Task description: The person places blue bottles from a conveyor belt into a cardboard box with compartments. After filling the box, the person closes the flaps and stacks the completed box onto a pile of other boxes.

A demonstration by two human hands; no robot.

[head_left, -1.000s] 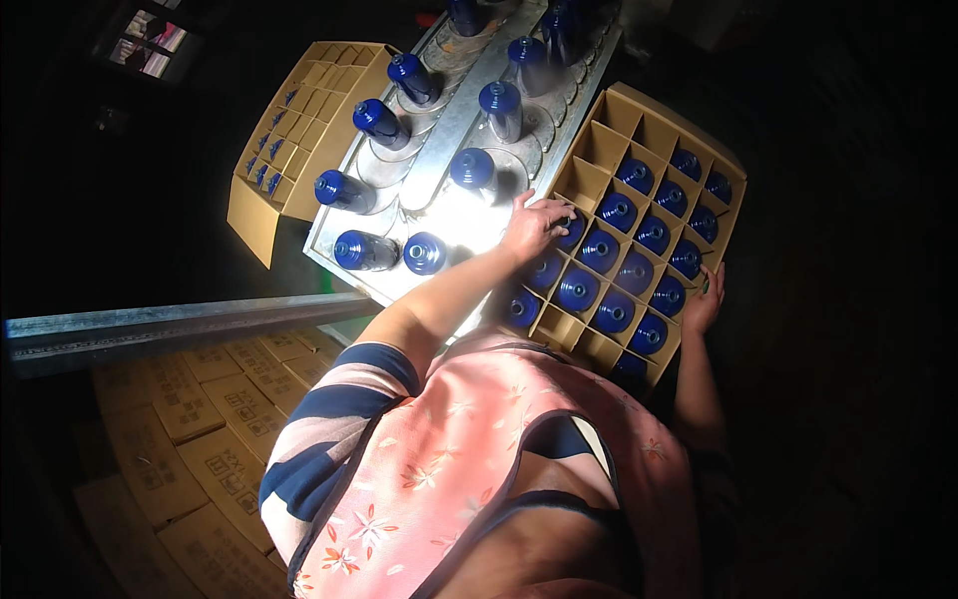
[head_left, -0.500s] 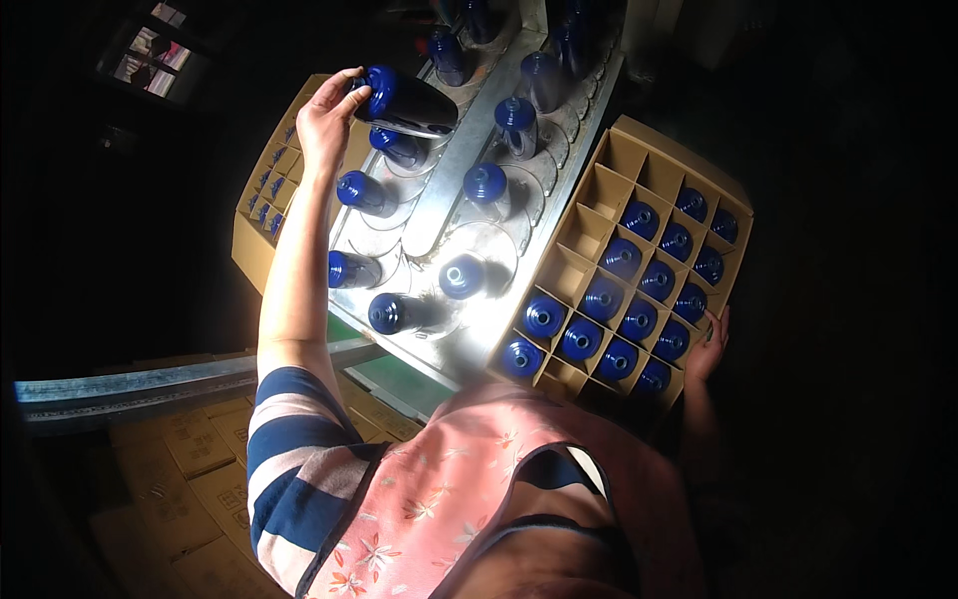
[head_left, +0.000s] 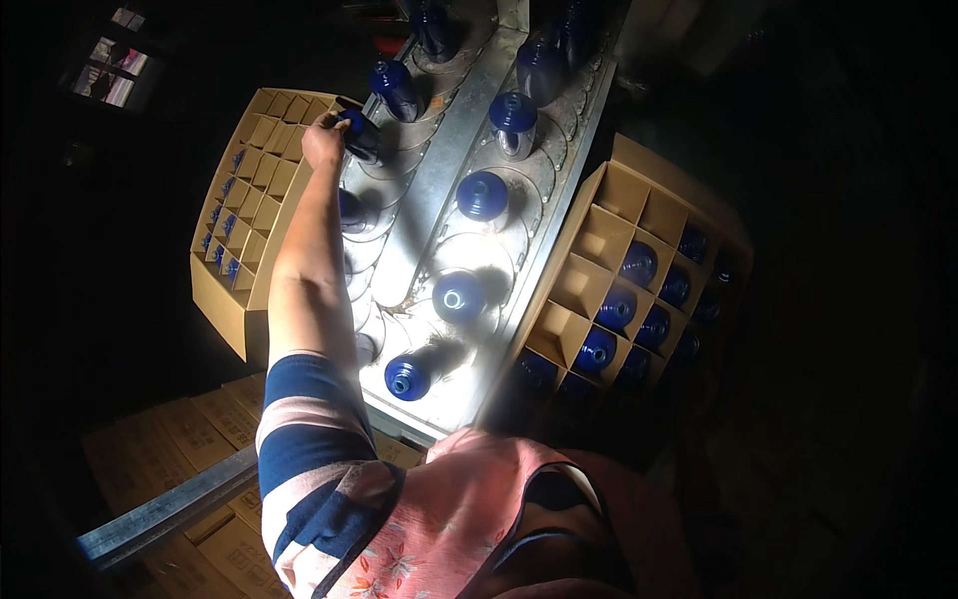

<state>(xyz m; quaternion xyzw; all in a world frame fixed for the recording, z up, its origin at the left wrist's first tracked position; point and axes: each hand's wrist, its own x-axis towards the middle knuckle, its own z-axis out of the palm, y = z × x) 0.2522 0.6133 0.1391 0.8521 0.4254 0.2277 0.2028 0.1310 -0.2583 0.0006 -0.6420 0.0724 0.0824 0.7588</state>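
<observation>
Here, in the head view, a blue bottle (head_left: 361, 135) is gripped by the left hand (head_left: 325, 140), its fingers wrapped round it, at the left edge of the metal counter (head_left: 439, 180). Just left of the counter a divided carton (head_left: 261, 165) is seen, with a few bottles in its far cells. Right of the counter a second carton (head_left: 609, 235) is partly filled. More bottles (head_left: 459, 296) are stood in rows along the counter. The right hand is not seen.
</observation>
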